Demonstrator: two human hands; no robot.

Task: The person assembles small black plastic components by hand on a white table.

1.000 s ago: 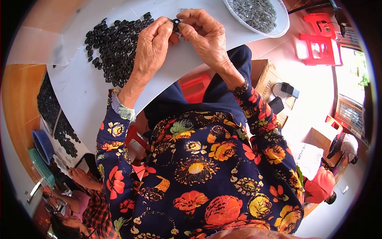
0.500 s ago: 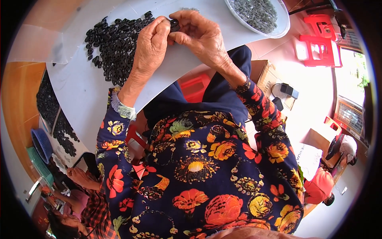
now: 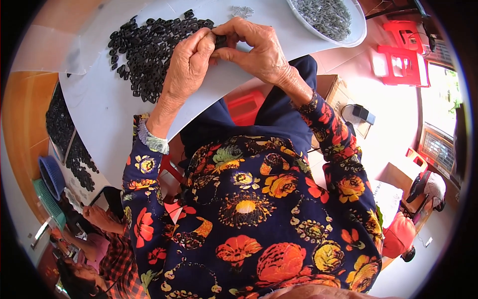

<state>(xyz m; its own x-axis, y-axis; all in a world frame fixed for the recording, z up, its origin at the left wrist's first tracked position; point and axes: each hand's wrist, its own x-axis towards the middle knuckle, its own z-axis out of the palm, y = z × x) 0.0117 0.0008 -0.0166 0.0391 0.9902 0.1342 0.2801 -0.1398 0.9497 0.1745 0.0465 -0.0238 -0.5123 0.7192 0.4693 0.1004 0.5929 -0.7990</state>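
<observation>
Between the fingertips of both hands is a small black plastic piece (image 3: 219, 42), partly covered by the fingers. My left hand (image 3: 190, 62) pinches it from the left with bent fingers. From the right, my right hand (image 3: 259, 49) grips the same piece between thumb and forefinger. Both hands are above the pale tabletop (image 3: 107, 107). Just beyond and left of my left hand spreads a pile of small black plastic pieces (image 3: 149, 55), rounded and with openings in them. A few clear small parts (image 3: 241, 11) lie on the table past my right hand.
A white basin (image 3: 359, 34) of clear small parts stands at the table's far right. Red stools (image 3: 403, 65) and a cardboard box (image 3: 328, 92) are to the right. At lower left, a co-worker's hand (image 3: 99, 218) is near more black pieces (image 3: 79, 169) and a blue basket (image 3: 51, 177).
My right hand has shifted slightly, its fingers closing further over the black piece. The whole view has moved a little, showing more of the clear parts at the far edge.
</observation>
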